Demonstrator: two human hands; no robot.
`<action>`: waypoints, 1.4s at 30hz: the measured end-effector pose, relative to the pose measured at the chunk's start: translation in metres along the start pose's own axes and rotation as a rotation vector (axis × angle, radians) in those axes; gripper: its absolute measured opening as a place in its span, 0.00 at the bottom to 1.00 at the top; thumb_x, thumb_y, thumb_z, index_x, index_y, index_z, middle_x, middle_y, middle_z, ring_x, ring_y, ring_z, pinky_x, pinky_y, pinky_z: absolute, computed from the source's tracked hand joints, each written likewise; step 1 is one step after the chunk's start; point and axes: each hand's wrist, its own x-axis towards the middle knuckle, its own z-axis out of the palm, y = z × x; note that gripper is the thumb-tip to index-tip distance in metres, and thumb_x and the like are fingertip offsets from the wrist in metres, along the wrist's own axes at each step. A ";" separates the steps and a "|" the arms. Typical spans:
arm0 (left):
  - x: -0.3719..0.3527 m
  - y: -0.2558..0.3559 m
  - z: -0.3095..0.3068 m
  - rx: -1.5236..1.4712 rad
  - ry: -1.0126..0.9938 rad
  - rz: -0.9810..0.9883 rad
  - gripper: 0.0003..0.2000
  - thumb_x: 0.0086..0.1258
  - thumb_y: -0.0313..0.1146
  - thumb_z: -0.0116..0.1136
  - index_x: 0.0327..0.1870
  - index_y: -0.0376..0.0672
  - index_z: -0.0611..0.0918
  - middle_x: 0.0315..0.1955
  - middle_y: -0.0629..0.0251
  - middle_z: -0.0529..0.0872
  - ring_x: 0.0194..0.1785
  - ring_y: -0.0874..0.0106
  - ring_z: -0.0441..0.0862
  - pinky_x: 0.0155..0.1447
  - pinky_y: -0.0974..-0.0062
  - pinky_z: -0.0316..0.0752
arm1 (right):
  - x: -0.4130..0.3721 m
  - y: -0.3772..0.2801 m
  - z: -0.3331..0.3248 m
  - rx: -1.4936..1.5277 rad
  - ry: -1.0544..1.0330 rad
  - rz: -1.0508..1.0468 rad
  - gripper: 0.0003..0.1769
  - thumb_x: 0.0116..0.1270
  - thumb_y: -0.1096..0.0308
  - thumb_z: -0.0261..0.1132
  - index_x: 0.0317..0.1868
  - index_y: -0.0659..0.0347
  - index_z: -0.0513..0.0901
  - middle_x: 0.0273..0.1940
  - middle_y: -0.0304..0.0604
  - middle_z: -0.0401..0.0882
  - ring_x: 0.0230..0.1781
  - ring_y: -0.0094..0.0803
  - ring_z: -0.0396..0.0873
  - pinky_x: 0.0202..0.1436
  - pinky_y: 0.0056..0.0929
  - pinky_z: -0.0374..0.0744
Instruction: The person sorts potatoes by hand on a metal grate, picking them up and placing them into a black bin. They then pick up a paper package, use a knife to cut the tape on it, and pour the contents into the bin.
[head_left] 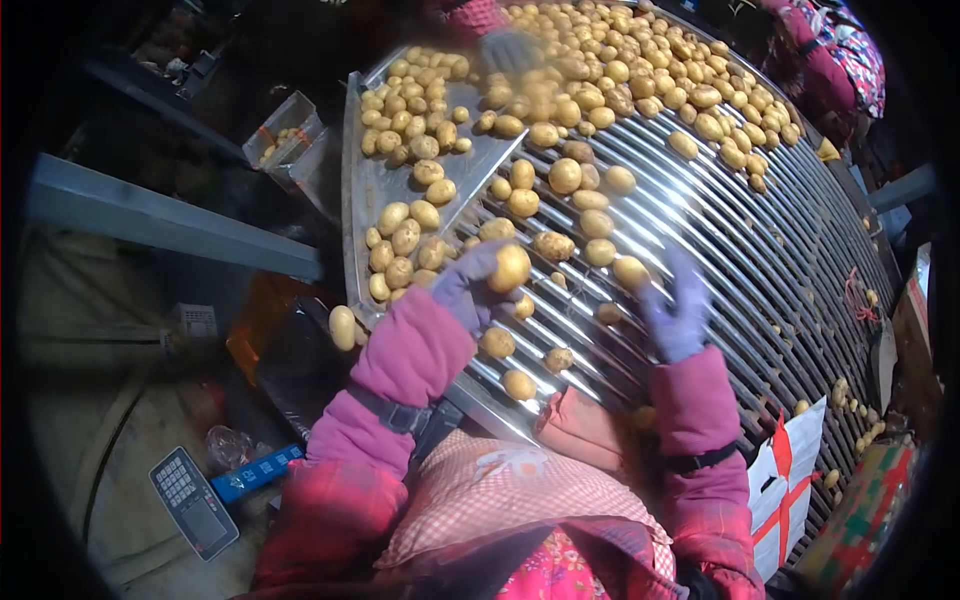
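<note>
My left hand (466, 290), in a lavender glove, has its fingers around a round yellow potato (510, 269) over the left side of the roller bed (640, 345). Blurred by motion, my right hand (680, 312) in the same kind of glove has its fingers stretched out and apart above the rollers. Its thumb side is right beside another potato (630, 273). Several loose potatoes lie on the rollers between and in front of the hands, among them a brownish one (553, 246). More potatoes (405, 238) sit on the metal side plate (475, 150) to the left.
At the far end a thick heap of potatoes (620, 60) covers the rollers, with another person's gloved hand (510, 52) at it. A further person (835, 60) stands far right. A keypad device (193, 503) is at lower left; a white-and-red sack (785, 490) lies at right.
</note>
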 end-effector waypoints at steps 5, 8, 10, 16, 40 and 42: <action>-0.023 -0.038 0.007 0.190 -0.049 -0.043 0.20 0.72 0.38 0.50 0.63 0.42 0.71 0.52 0.61 0.79 0.48 0.70 0.80 0.50 0.72 0.78 | -0.008 -0.087 0.044 0.403 -0.573 -0.330 0.36 0.61 0.55 0.64 0.67 0.61 0.67 0.63 0.57 0.69 0.60 0.54 0.70 0.65 0.43 0.69; -0.024 -0.057 -0.004 0.221 -0.014 -0.006 0.19 0.74 0.42 0.45 0.60 0.40 0.72 0.51 0.55 0.80 0.52 0.64 0.80 0.57 0.66 0.76 | -0.020 -0.094 0.054 0.381 -0.576 -0.291 0.35 0.62 0.54 0.65 0.65 0.62 0.68 0.60 0.55 0.72 0.56 0.51 0.74 0.59 0.43 0.72; -0.025 -0.062 -0.006 0.119 0.029 -0.024 0.20 0.74 0.43 0.45 0.59 0.40 0.73 0.51 0.55 0.80 0.52 0.64 0.80 0.57 0.67 0.76 | -0.029 -0.110 0.049 0.148 -0.439 -0.329 0.33 0.61 0.55 0.66 0.64 0.59 0.70 0.57 0.49 0.74 0.52 0.45 0.76 0.53 0.42 0.73; -0.036 -0.049 0.012 1.265 0.024 0.336 0.16 0.72 0.37 0.50 0.57 0.42 0.74 0.51 0.59 0.80 0.53 0.66 0.80 0.58 0.69 0.75 | -0.040 -0.119 0.058 0.072 -0.268 -0.416 0.30 0.59 0.55 0.65 0.60 0.56 0.73 0.50 0.44 0.75 0.43 0.40 0.77 0.46 0.41 0.72; -0.007 -0.051 0.024 -0.393 0.201 -0.169 0.30 0.69 0.58 0.46 0.60 0.40 0.73 0.48 0.48 0.81 0.46 0.51 0.82 0.46 0.47 0.80 | 0.073 -0.009 0.057 -0.169 -0.379 0.142 0.26 0.63 0.47 0.61 0.55 0.55 0.78 0.46 0.52 0.82 0.47 0.49 0.79 0.50 0.44 0.76; -0.003 -0.049 0.012 -0.458 0.168 -0.153 0.30 0.68 0.57 0.49 0.59 0.39 0.73 0.48 0.48 0.81 0.45 0.52 0.82 0.45 0.47 0.80 | 0.068 0.007 0.087 -0.272 -0.407 0.024 0.26 0.61 0.48 0.63 0.55 0.55 0.77 0.46 0.50 0.82 0.45 0.48 0.80 0.49 0.44 0.76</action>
